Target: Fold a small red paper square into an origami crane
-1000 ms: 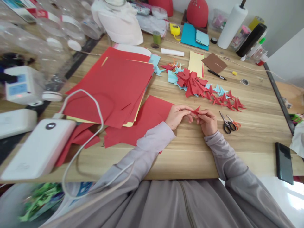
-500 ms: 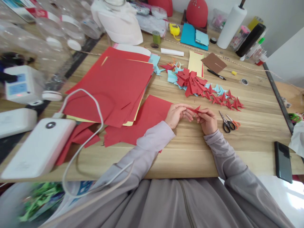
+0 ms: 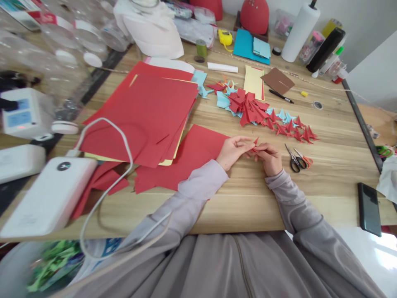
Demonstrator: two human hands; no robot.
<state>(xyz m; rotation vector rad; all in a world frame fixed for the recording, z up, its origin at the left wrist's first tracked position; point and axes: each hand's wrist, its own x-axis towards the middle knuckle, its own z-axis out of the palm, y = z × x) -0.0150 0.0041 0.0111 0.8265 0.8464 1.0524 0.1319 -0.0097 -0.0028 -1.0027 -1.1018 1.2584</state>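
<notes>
My left hand (image 3: 232,151) and my right hand (image 3: 270,158) meet over the wooden table (image 3: 248,198), both pinched on a small folded red paper piece (image 3: 254,143) held between the fingertips. Only a red tip of it shows above the fingers. A single red sheet (image 3: 192,157) lies just left of my left hand. Beyond the hands lies a row of folded red and light blue paper figures (image 3: 266,116).
A stack of red sheets (image 3: 149,111) covers the table's left middle. Scissors (image 3: 296,159) lie right of my right hand, a dark phone (image 3: 369,209) near the right edge. A white power bank (image 3: 46,198) with cable sits front left. Bottles, paper towel roll (image 3: 299,31) stand at the back.
The hands have drawn closer together on the red paper piece, hiding more of it. The view has shifted slightly.
</notes>
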